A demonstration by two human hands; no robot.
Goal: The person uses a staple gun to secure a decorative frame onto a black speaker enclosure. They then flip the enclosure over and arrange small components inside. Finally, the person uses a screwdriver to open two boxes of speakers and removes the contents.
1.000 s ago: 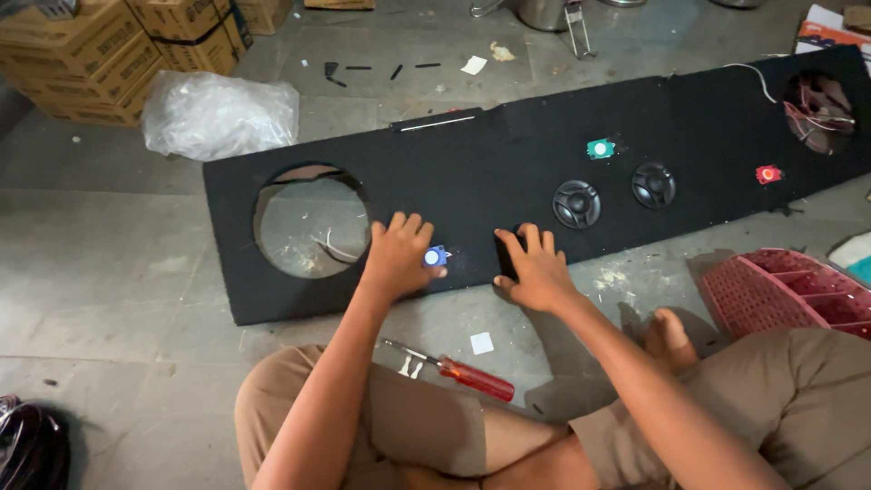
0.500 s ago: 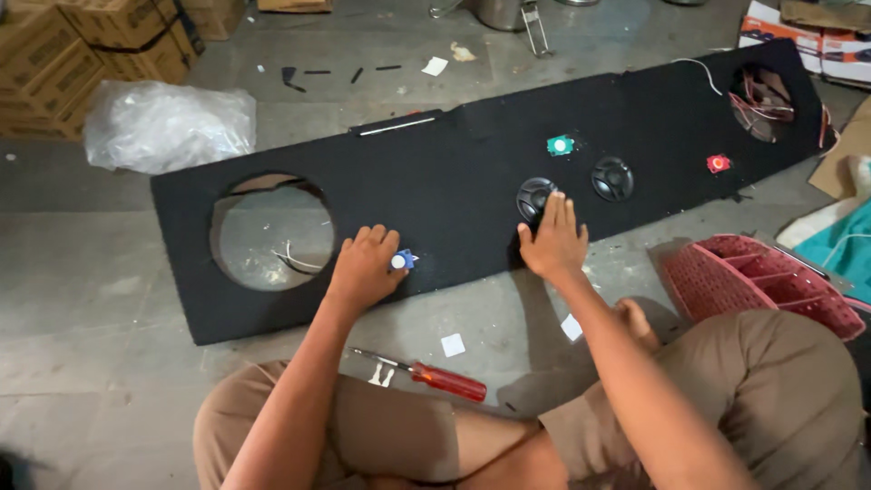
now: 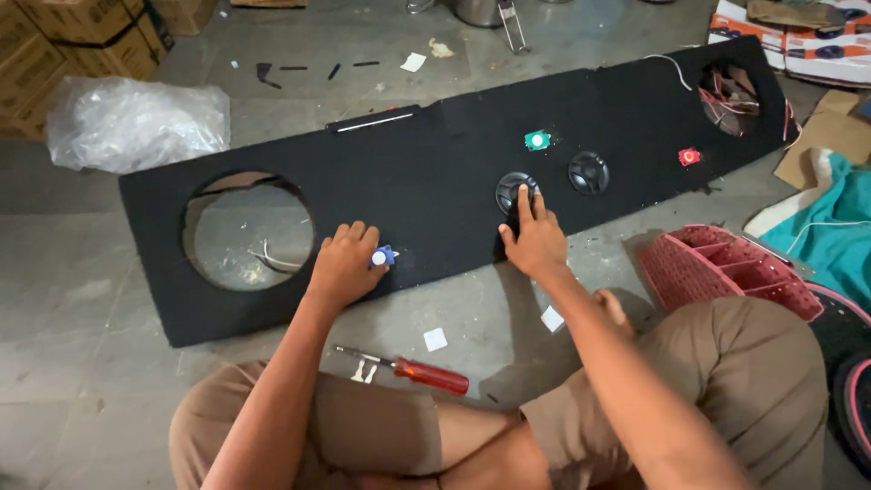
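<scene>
black carpeted speaker panel [image 3: 435, 181] lay flat on the grey concrete floor [image 3: 82, 363], long axis running left to right, far end tilted slightly up-frame. person sat cross-legged at its near edge. left hand [image 3: 343, 266] rested on the panel near the front edge, fingers curled loosely around a small blue-and-white knob [image 3: 384, 257]; grip looked light, knob touching the thumb side. right hand [image 3: 535, 240] lay open and palm down, index finger extended onto the nearer of 2 small round black speakers [image 3: 513, 189]; the second speaker [image 3: 589, 171] sat just beside it, untouched. large round cutout [image 3: 247, 230] left of the left hand, loose wires visible through it. green switch [image 3: 537, 140] beyond the speakers, red switch [image 3: 689, 156] further right, second cutout with wiring [image 3: 730, 98] at the far right end. red-handled screwdriver [image 3: 413, 369] lay on the floor between panel edge and the person's legs, apart from both hands. pink plastic basket [image 3: 726, 268] near the right knee. clear plastic bag [image 3: 136, 122] and cardboard boxes [image 3: 63, 45] beyond the panel's left end.
</scene>
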